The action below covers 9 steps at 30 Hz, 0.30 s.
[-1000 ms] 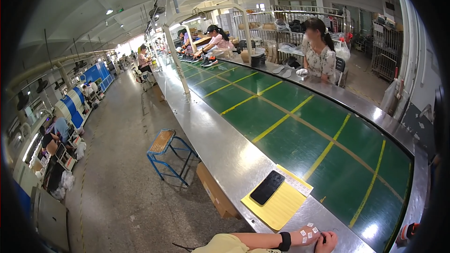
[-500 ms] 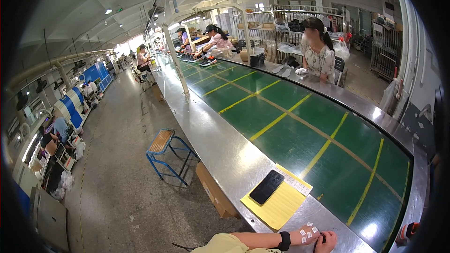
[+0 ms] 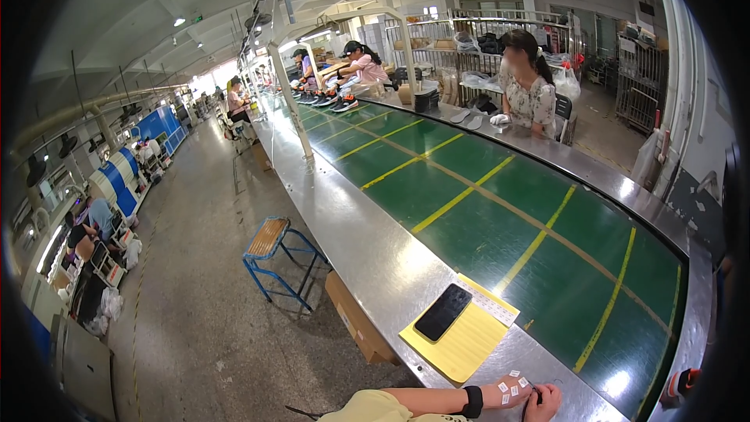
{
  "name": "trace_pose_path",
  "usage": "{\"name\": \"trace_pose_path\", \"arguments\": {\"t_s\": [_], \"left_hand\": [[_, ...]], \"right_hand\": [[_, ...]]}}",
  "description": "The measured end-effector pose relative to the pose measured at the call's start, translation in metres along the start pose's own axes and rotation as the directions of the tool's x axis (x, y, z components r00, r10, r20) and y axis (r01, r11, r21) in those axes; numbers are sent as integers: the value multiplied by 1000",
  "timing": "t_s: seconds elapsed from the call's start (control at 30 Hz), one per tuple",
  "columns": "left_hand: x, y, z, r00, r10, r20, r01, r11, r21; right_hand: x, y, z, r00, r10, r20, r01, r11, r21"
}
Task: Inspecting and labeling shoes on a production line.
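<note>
Blue-framed stool with slatted wooden seat (image 3: 269, 241): on the floor left of the line, clear of the steel edge, free to pull up.

Brown cardboard box (image 3: 355, 319): on the floor, tucked against the near side of the line, likely to keep the aisle open.

Black flat phone (image 3: 443, 312): face up on the yellow paper sheet (image 3: 461, 341), on the steel near rim of the green conveyor belt with yellow stripes (image 3: 500, 211). Long axis runs from near-left to far-right, top end toward the belt. I judge it sits off the belt so it stays put.

Yellow sheet: lies across the steel rim, far corner just reaching the belt edge.

My left hand (image 3: 512, 391): resting on the near steel rim at the lower edge of view, black band at the wrist, small white stickers on its back, handy for peeling I'd guess. Fingers curled together; something thin and dark by the fingertips, too small to tell.

My right hand: out of view.

Co-workers: several along the far edge, shoes beside them.
</note>
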State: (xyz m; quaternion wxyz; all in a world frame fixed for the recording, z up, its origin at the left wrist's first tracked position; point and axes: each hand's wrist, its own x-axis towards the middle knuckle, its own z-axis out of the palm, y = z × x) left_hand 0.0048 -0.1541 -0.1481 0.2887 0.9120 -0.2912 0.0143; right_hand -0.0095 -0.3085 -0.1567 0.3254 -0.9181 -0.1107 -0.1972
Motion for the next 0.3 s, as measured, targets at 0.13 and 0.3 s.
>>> {"name": "trace_pose_path", "arguments": {"t_s": [0.13,0.3], "left_hand": [[-2,4,-11,999,24,-29,-26,998,-59],[-1,3,-18,998,44,35,-45,999,18]], "right_hand": [[0,2,3,1000,0,-1,0,1000,-6],[-1,3,5,1000,4,-5,-4,1000,-7]]}}
